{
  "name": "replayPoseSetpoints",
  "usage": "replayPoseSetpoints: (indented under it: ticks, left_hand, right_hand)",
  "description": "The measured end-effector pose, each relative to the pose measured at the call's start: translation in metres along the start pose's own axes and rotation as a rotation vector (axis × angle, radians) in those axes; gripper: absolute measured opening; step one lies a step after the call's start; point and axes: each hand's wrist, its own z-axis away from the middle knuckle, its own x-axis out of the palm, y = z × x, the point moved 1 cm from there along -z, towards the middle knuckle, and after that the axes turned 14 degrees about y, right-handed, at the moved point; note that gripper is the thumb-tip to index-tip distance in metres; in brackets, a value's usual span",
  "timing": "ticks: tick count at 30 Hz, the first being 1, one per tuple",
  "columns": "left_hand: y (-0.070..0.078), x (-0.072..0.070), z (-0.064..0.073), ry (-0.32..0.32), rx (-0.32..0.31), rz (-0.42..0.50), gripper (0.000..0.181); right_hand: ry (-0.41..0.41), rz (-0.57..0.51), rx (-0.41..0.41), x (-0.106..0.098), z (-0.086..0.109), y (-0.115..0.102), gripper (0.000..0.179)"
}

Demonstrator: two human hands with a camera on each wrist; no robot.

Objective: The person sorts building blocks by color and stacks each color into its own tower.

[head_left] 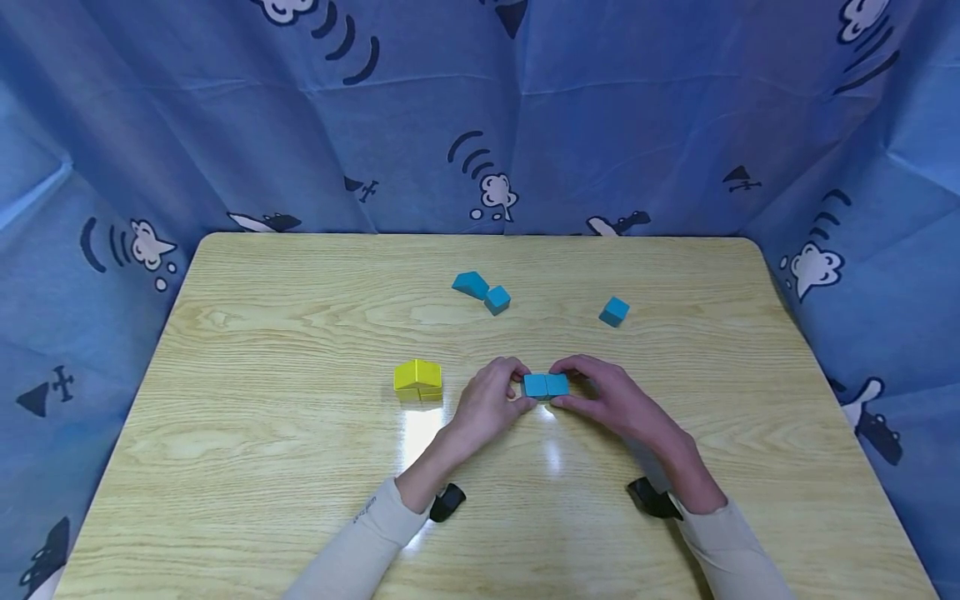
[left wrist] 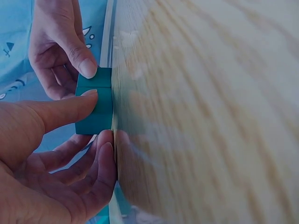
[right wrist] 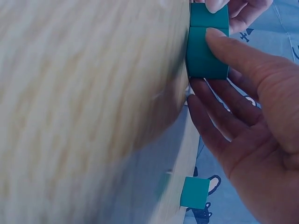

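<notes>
Two blue cube-like blocks stand side by side on the table, faces together, between the two hands. My left hand (head_left: 488,402) pinches the left blue block (head_left: 535,386), thumb on its near face and fingers around the far side. On the other block (head_left: 557,384), my right hand (head_left: 609,395) has a matching grip, thumb in front and fingers behind. Seen from the left wrist, the left thumb (left wrist: 70,109) presses the nearer block (left wrist: 96,119). In the right wrist view the right thumb (right wrist: 233,49) lies against its own block (right wrist: 205,58).
Left of the hands stands a small yellow block stack (head_left: 417,379) with a roof-shaped top. Farther back lie a blue triangular block (head_left: 470,284), a blue cube (head_left: 497,300) close beside it, and another blue cube (head_left: 614,312) to the right. Blue patterned curtains (head_left: 420,108) surround the wooden table (head_left: 247,433).
</notes>
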Motion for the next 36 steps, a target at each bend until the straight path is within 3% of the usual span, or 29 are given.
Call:
replayPoseSetpoints:
  ticks: [16, 21, 28, 36]
  left_hand:
    - [-0.002, 0.0, 0.001, 0.004, 0.014, 0.01, 0.032]
    - [-0.002, 0.0, 0.001, 0.007, 0.015, 0.006, 0.032]
    - [-0.002, 0.0, 0.0, 0.007, 0.01, 0.007, 0.032]
    - [-0.002, -0.001, 0.0, 0.007, 0.011, 0.019, 0.032]
  right_hand:
    - [0.007, 0.001, -0.047, -0.009, -0.003, -0.006, 0.045]
    - [0.051, 0.009, -0.044, -0.014, -0.01, -0.006, 0.044]
    - [0.134, -0.02, -0.109, -0.019, -0.023, -0.006, 0.04]
    - [0.136, -0.039, -0.154, -0.019, -0.042, -0.008, 0.036]
